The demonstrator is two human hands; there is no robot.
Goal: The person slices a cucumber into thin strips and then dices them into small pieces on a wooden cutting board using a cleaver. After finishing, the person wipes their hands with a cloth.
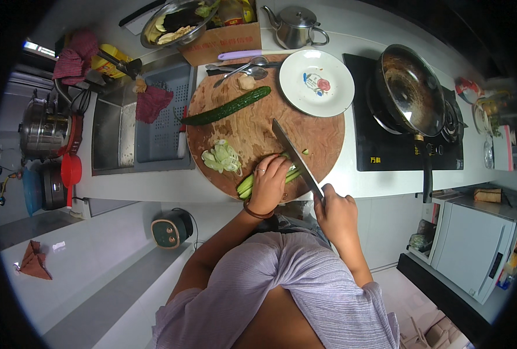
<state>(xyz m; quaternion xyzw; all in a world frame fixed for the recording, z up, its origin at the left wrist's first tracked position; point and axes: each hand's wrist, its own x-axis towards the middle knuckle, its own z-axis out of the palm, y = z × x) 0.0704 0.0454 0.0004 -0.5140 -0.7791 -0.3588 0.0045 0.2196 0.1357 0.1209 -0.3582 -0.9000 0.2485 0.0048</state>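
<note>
On the round wooden cutting board (258,126), my left hand (272,181) presses down on strips of cut cucumber (246,186) near the front edge. My right hand (339,213) grips the handle of a kitchen knife (300,159), whose blade stands beside my left fingertips at the end of the strips. A small cut piece (305,152) lies just right of the blade. Further back rests a whole cucumber (228,106). Thin pale green slices (222,158) form a pile at the left of the board. My fingers hide part of the strips.
A white floral plate (317,83) overlaps the board's back right. Metal spoons (241,72) and a piece of ginger (246,81) lie behind the cucumber. Left is a sink (114,131) with a grey drain basket (153,144). A frying pan (411,91) sits tilted on the black gas hob (389,152).
</note>
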